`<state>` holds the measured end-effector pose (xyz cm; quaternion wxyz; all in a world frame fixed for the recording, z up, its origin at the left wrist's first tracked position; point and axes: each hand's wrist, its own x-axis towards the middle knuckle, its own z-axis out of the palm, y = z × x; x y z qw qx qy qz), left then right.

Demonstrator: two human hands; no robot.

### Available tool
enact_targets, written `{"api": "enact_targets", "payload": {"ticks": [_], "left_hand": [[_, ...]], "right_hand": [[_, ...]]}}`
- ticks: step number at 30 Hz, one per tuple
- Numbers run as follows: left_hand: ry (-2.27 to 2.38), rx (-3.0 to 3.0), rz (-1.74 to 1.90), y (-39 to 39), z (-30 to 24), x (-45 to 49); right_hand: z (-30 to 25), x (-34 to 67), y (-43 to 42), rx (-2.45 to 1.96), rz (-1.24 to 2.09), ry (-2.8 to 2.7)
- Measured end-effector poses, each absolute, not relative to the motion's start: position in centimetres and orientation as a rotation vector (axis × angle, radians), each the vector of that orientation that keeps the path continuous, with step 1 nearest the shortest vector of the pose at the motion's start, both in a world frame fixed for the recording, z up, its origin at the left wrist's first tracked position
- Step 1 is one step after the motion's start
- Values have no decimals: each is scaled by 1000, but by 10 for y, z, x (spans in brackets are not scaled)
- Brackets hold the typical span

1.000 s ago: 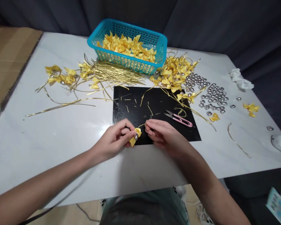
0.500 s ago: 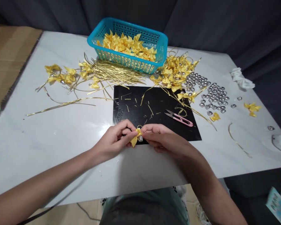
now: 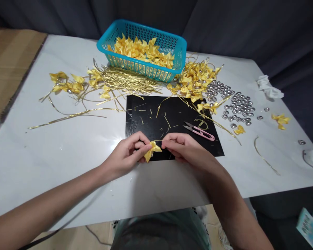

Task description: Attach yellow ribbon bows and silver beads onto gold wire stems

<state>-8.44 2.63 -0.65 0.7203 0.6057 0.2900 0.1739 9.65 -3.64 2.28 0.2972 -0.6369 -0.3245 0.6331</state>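
Head view: left hand (image 3: pixel 127 153) pinches yellow bow (image 3: pixel 151 150), right hand (image 3: pixel 183 148) beside it grips its gold wire (image 3: pixel 158 140), which seemingly needs twisting

A single head-worn view looks forward and down from close above the near edge of the white glossy counter (image 3: pixel 54 156), facing across it toward the dark grey curtain (image 3: pixel 237 27) behind.
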Motion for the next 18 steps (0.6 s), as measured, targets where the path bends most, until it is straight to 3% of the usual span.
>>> {"api": "enact_targets", "payload": {"ticks": [7,12,18], "left_hand": [[697,1336,381,28,-4,-83],[753,1425,350,28,-3,-83],[697,1601,374,27,-7,-85]], "right_hand": [[30,102,-36,-1432,1685,-712],[54,117,-48,-1389,1414,-734],[69,126,-63,-1307,1527,-746]]}}
